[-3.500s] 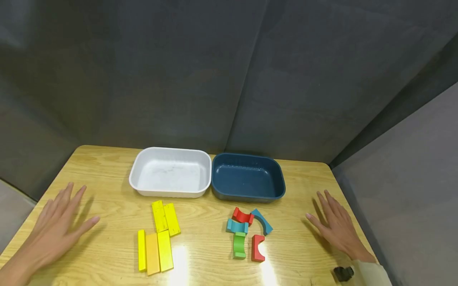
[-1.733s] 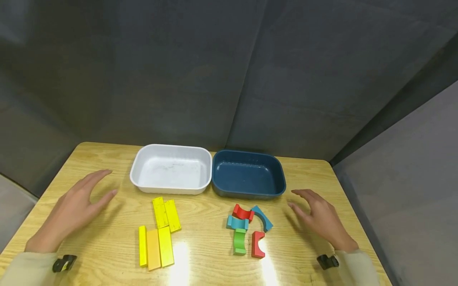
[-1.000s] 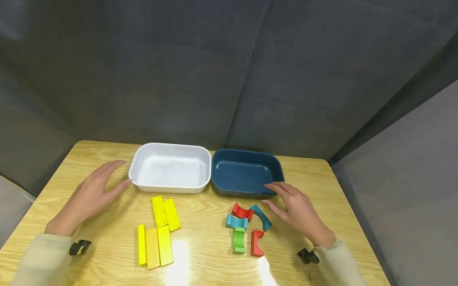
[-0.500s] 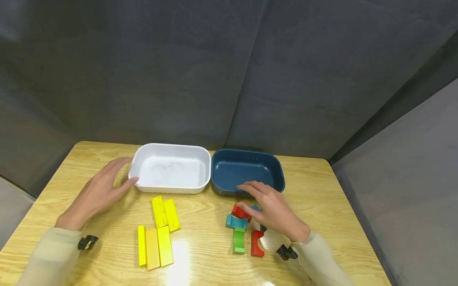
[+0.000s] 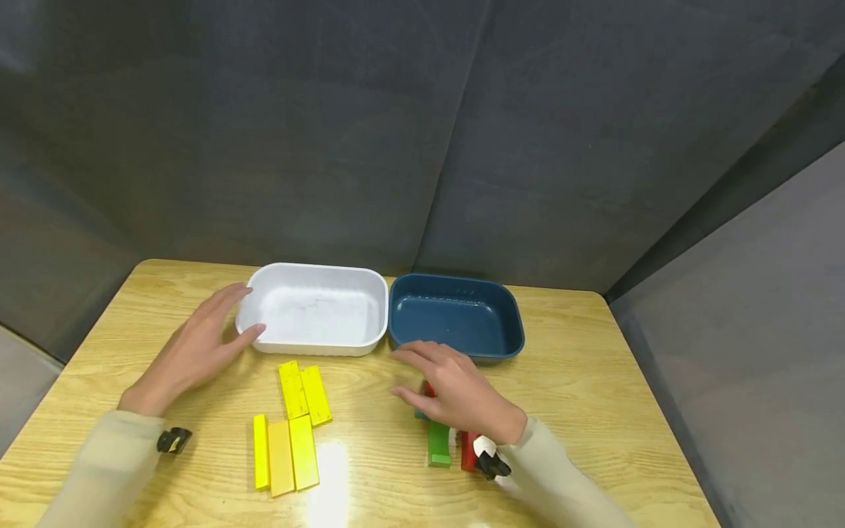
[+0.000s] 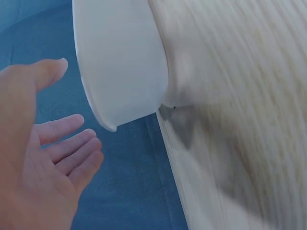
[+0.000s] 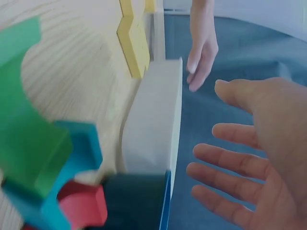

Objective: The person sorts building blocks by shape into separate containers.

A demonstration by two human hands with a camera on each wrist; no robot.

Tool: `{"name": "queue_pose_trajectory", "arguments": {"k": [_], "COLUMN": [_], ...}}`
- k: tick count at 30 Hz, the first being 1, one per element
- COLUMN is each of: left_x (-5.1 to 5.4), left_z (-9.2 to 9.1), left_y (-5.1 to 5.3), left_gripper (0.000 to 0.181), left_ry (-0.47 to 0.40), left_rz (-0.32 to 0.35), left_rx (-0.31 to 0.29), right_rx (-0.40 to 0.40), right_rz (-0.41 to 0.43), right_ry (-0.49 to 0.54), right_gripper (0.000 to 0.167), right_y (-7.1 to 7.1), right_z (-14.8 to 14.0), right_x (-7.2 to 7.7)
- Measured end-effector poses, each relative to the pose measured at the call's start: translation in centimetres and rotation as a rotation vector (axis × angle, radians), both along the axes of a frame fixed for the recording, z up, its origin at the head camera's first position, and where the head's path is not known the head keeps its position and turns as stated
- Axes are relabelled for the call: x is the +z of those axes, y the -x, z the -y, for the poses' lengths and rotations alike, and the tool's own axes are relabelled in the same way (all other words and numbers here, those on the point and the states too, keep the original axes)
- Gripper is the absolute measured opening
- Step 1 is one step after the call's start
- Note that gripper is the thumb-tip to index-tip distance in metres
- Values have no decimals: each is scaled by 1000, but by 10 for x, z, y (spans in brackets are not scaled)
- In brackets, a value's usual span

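Observation:
My left hand (image 5: 194, 352) hovers at the left end of the white tub (image 5: 317, 350), thumb and fingers apart, holding nothing. In the left wrist view a gap shows between that hand (image 6: 50, 158) and the tub's wall (image 6: 120, 62). My right hand (image 5: 455, 389) is over the arch-shaped blocks in front of the dark blue tub (image 5: 455, 326), fingers extended and nothing in them. It hides most of the blocks; a green arch block (image 5: 439, 444) and part of a red one (image 5: 468, 451) show. The right wrist view shows the green block (image 7: 29, 120), a blue one (image 7: 86, 139) and a red one (image 7: 86, 206).
Several flat yellow blocks (image 5: 305, 451), one more orange (image 5: 280, 458), lie on the wooden table (image 5: 581, 367) before the white tub. Both tubs stand side by side near the back edge. Dark cloth (image 5: 317, 132) hangs behind the table.
From the two sides of the table both hands have come inward. The left reaches the white tub's end; the right has moved left over the arch blocks. Blocks and tubs stay put.

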State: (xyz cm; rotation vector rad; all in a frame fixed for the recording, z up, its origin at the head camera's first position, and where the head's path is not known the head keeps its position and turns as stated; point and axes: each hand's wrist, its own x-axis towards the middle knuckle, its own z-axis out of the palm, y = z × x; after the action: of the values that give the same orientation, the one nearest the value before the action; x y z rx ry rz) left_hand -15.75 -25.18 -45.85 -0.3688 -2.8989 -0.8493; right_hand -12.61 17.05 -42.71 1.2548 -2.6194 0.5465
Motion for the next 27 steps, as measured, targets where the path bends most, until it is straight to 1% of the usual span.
{"name": "queue_pose_trajectory", "arguments": {"k": [4, 9, 14, 18, 24, 27], "left_x": [-4, -8, -10, -11, -13, -14], "left_z": [-2, -2, -1, -1, -2, -3], "left_y": [3, 5, 4, 4, 4, 4], "left_gripper": [87, 89, 92, 93, 91, 90], "left_ry": [1, -6, 1, 7, 23, 27], "left_rz": [5, 4, 29, 51, 77, 78], "left_rx": [-8, -9, -1, 0, -8, -10], "right_rx": [37, 75, 101, 115, 148, 161], "right_rz": [11, 74, 117, 119, 99, 115], "right_ry": [-19, -58, -104, -126, -139, -145], "right_gripper": [49, 49, 51, 57, 63, 65], "right_y": [0, 0, 1, 2, 6, 8], "right_z": [16, 37, 52, 62, 75, 80], "right_x": [-3, -9, -16, -21, -31, -35]}}
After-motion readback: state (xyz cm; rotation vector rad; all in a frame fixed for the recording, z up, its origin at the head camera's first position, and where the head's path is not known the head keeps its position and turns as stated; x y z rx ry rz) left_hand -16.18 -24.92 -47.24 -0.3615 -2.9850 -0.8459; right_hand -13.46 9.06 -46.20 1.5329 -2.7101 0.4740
